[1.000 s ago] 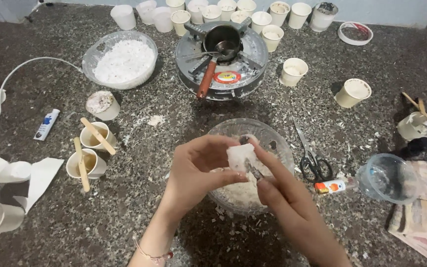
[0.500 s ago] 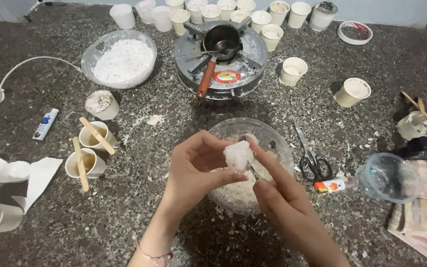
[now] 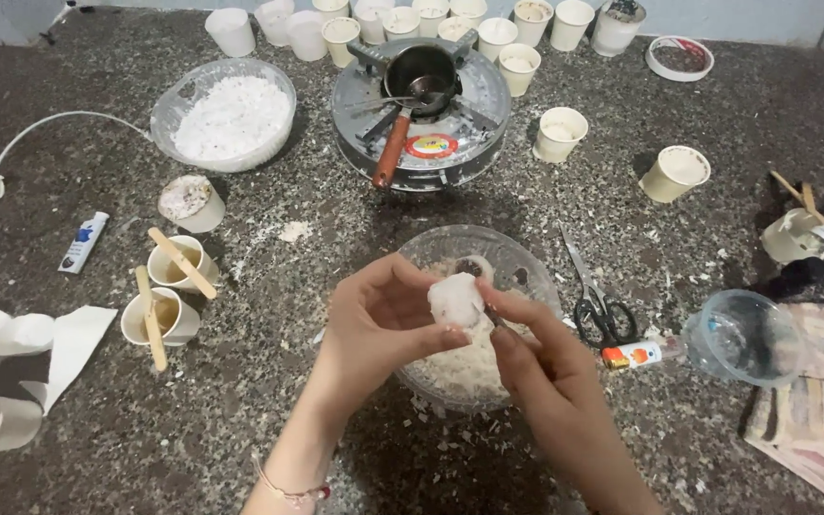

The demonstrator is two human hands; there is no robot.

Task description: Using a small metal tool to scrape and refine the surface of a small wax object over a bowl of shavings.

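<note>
Hands at work over a glass bowl [image 3: 517, 250]: left hand [image 3: 374, 319] and right hand [image 3: 536, 367] together pinch a white lump [image 3: 456, 298] above it. Crumbled bits already fill the bowl; most of the lump remains whole.

The white wax lump [image 3: 457, 299] (pinched between both hands [image 3: 460, 334]) has turned slightly.
</note>
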